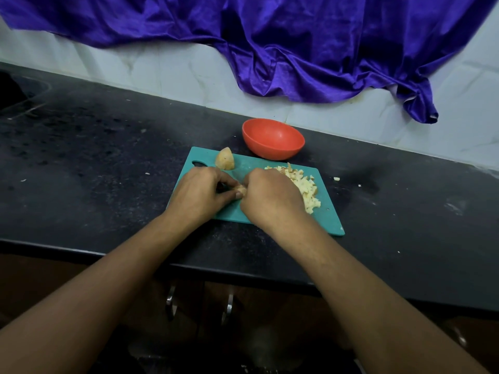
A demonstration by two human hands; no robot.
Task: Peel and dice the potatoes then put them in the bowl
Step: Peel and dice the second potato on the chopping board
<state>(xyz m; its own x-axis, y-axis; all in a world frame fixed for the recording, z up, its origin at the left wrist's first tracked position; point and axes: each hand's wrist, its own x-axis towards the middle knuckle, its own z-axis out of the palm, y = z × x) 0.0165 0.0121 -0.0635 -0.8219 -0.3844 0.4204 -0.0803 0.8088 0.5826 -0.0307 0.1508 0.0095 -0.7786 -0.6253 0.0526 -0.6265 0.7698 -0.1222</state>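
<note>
A teal cutting board lies on the black counter. My left hand and my right hand meet over its middle, both pinching a small potato piece between the fingertips. Whether the right hand also holds a knife is hidden. A heap of diced potato lies on the board's right half, partly behind my right hand. An unpeeled potato chunk sits at the board's far left corner. The orange bowl stands just beyond the board, with nothing visible inside it.
The black counter stretches left and right, with stray potato bits right of the board. A purple cloth hangs over the white tiled wall behind. Cabinet handles show below the counter edge.
</note>
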